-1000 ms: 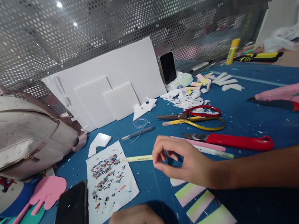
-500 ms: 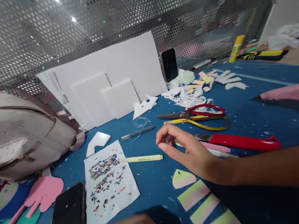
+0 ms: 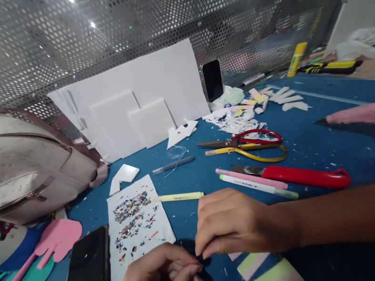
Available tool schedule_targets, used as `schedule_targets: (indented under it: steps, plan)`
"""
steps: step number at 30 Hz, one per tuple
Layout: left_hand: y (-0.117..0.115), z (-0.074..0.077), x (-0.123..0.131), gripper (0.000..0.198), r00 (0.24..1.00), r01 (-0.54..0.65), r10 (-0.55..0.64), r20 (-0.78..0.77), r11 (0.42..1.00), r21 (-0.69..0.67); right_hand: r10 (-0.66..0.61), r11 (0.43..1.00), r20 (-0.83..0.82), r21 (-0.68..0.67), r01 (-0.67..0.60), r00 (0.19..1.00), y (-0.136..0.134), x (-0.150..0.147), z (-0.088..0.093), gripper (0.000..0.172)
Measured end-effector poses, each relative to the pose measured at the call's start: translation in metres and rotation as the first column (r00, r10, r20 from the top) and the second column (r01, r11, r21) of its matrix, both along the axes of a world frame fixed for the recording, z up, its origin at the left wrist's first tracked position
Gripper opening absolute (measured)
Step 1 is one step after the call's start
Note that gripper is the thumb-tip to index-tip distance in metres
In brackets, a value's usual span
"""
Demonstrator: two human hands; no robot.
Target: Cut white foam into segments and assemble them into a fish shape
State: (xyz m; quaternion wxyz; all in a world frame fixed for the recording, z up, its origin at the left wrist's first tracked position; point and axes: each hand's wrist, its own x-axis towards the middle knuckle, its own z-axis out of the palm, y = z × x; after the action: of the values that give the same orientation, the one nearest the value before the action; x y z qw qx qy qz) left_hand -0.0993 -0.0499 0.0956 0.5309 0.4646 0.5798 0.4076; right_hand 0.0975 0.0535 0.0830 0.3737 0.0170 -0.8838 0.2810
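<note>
My left hand is closed in a pinch at the bottom centre. Its thumb and forefinger meet the fingertips of my right hand, which pinches from the right. Something small and dark shows between the fingertips, too small to name. Partly under my right hand lie pieces painted green and pink. To the left is a white sheet strewn with tiny coloured beads. A pale yellow marker rests with one end on that sheet. Beyond my right hand are a white marker and a pink marker.
A red-handled cutter, scissors and white scraps lie behind my hands. A pink glue gun with a lit red light is at right. At left are a phone and a backpack. White boards stand behind.
My right hand has come down and left, closing from a loose curl into a pinch. My left hand has risen into fuller view, and the fingertips of both now meet.
</note>
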Motion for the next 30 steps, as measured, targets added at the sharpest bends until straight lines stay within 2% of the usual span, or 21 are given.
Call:
schedule_targets:
  steps: [6, 11, 15, 20, 26, 30]
  plan:
    - [0.000, -0.003, 0.000, 0.023, 1.000, 0.011, -0.011, -0.006, 0.998, 0.062, 0.010, 1.000, -0.042, -0.001, -0.011, 0.999, -0.004, -0.001, 0.002, 0.010]
    - [-0.001, -0.002, 0.005, 0.025, 0.997, -0.068, 0.065, 0.041, 0.995, 0.069, -0.098, 0.988, -0.070, -0.123, 0.089, 0.993, -0.009, -0.001, 0.003, 0.005]
    - [0.000, -0.001, 0.008, 0.027, 0.987, -0.116, 0.106, 0.118, 0.990, 0.081, -0.122, 0.986, -0.101, -0.127, 0.109, 0.987, -0.009, -0.001, 0.004, 0.004]
    - [0.003, -0.007, 0.001, 0.031, 0.981, -0.024, 0.010, 0.192, 0.997, 0.072, -0.112, 0.987, -0.094, -0.122, 0.100, 0.989, -0.009, -0.002, 0.003, 0.004]
    - [0.000, -0.013, -0.003, 0.023, 0.984, 0.039, -0.053, 0.171, 0.996, 0.084, -0.093, 0.992, -0.086, -0.098, 0.085, 0.992, -0.008, -0.003, 0.000, 0.005]
    - [-0.002, -0.010, 0.004, 0.027, 0.985, -0.044, 0.029, 0.173, 0.995, 0.084, -0.092, 0.993, -0.052, -0.074, 0.088, 0.994, -0.008, -0.003, -0.001, 0.005]
